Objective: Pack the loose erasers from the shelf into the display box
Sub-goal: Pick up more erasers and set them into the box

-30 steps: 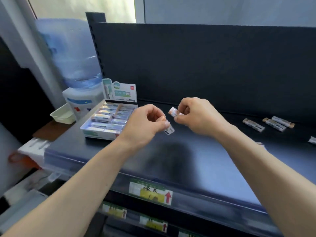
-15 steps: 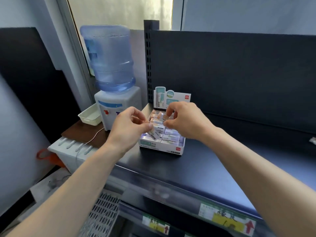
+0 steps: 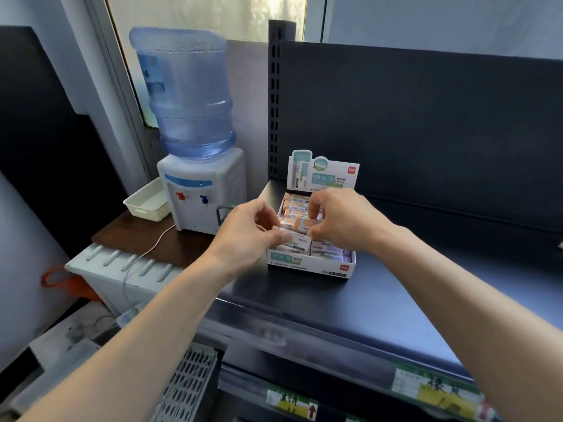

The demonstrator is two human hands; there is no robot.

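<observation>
The white and green display box (image 3: 310, 264) stands at the left end of the dark shelf (image 3: 411, 296), with several wrapped erasers lined up inside. Both hands are over the box. My left hand (image 3: 249, 236) pinches an eraser (image 3: 300, 240) at the box's front left rows. My right hand (image 3: 344, 220) pinches another eraser (image 3: 307, 224) between thumb and fingers, held just above the middle rows. The back card of the box (image 3: 324, 175) rises behind the hands.
A water dispenser (image 3: 198, 190) with a blue bottle (image 3: 185, 95) stands left of the shelf on a brown top, beside a small white basket (image 3: 146, 204). A white cable (image 3: 143, 257) runs down. Yellow price labels (image 3: 438, 394) sit on the shelf's front edge.
Both hands carried their erasers left from the open shelf and lowered them onto the rows in the display box. The view turned left, so the loose erasers at the right left the frame.
</observation>
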